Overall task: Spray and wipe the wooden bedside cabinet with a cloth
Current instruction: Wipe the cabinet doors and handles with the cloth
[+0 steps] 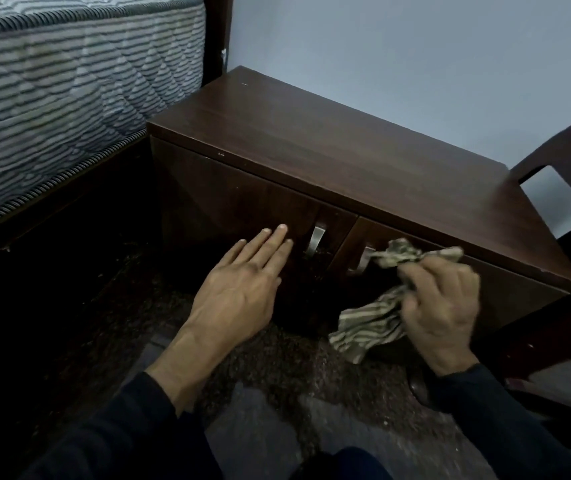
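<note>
Two hands at a dark wooden cabinet (329, 143) — left hand (239, 289) flat and empty on its left door, right hand (440, 306) clenched around a striped cloth (370, 323) at the right door's handle (363, 259).

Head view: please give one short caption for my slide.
Right hand wipes cabinet door handle with striped cloth; left hand rests open.

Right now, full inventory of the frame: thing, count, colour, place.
bedside cabinet: 1, dark brown wood, centre, against the wall
door handles: 2, silver metal, cabinet front; right one partly behind the cloth
mattress: 1, grey-white striped, upper left
bed frame: 1, dark wood, beside the cabinet
chair: 1, dark wood, right edge
wall: pale blue-grey, behind
floor: dark speckled, below
cloth: 1, striped beige-olive, at the right door
left hand: open, flat by the left door
right hand: grip on cloth
</note>
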The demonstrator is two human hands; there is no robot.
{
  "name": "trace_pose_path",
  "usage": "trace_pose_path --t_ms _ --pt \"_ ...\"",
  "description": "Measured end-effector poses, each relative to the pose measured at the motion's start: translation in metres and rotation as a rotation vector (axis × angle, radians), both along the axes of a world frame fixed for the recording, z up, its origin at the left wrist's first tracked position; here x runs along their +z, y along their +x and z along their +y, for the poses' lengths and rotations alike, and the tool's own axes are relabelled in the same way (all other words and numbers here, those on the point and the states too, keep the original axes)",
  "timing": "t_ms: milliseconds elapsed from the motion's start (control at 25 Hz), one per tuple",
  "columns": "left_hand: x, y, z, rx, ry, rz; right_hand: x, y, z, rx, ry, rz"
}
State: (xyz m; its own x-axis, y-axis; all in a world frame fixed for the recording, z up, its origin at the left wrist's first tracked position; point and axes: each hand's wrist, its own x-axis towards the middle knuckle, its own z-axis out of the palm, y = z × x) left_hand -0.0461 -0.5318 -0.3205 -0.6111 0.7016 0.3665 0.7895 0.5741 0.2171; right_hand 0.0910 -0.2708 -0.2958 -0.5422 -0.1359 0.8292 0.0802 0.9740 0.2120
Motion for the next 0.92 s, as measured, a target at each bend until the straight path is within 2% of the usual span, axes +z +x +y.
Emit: trace_pose_path --t_ms 80,120,240,320,440,600,720,800,920 --pt "0.006 0.007 0.017 -0.153 -0.033 0.114 0.002 0.008 0.028 -0.112 0.012 0.064" --pt "0.009 0.012 0.028 -0.203 -0.073 0.154 -0.003 0.009 0.036 -0.106 0.074 0.020" --pt "0.016 0.019 0.055 -0.197 -0.142 0.187 -0.034 0.010 0.048 0.040 0.378 -0.307" --pt "0.017 0.018 0.061 -0.160 -0.168 0.208 -0.045 0.005 0.047 0.017 0.420 -0.354" --pt "0.015 0.014 0.061 -0.139 -0.191 0.252 -0.045 -0.009 0.023 -0.043 0.173 -0.192" --pt "0.015 0.012 0.061 -0.133 -0.208 0.286 -0.046 -0.030 -0.003 0.021 -0.119 0.018" --pt "0.013 0.011 0.060 -0.118 -0.213 0.303 -0.043 -0.027 0.005 0.121 -0.028 -0.020" --pt "0.011 0.010 0.058 -0.101 -0.213 0.298 -0.035 -0.025 0.012 0.094 0.021 -0.027" --pt "0.009 0.008 0.055 -0.083 -0.197 0.289 -0.038 -0.032 -0.003 -0.023 -0.186 0.076"
